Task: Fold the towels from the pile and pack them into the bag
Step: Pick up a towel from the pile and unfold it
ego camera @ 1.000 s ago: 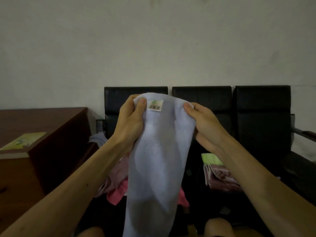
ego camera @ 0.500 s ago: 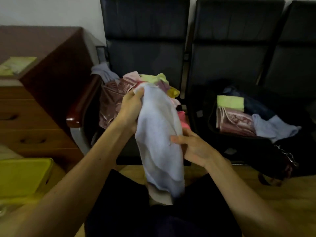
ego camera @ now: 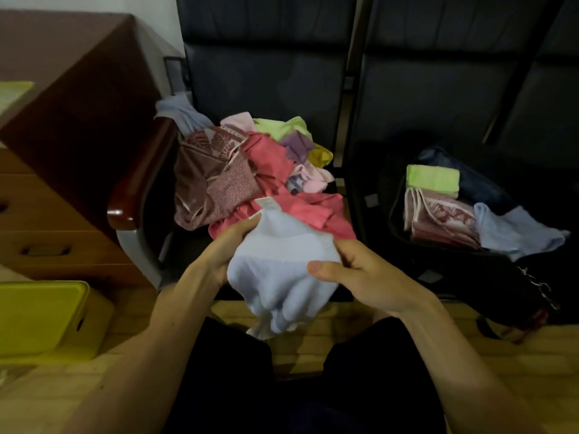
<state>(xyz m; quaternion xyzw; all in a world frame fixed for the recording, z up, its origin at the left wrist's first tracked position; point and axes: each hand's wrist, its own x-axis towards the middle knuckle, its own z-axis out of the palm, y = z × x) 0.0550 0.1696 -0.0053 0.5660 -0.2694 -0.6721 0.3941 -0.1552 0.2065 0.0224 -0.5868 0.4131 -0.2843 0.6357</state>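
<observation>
— What changed?
— The pale blue terry towel (ego camera: 282, 277), before held high and stretched, is now low over my lap, doubled. My left grip (ego camera: 228, 245) pinches its top edge; my right grip (ego camera: 363, 277) curls round its side. Fold half done, I judge.
— And around?
— Left, the crumpled pile of coloured towels (ego camera: 219, 183); right, the open black fabric bag (ego camera: 470, 277), partly filled. Nothing blocks the way.

Left hand (ego camera: 225, 245) and right hand (ego camera: 360, 274) both grip bunched pale blue towel (ego camera: 282, 270) over lap. Towel pile (ego camera: 250, 170) on far-left seat. Black bag (ego camera: 470, 270) right, folded green towel (ego camera: 434, 180) and patterned maroon towel (ego camera: 438, 220) inside.
</observation>
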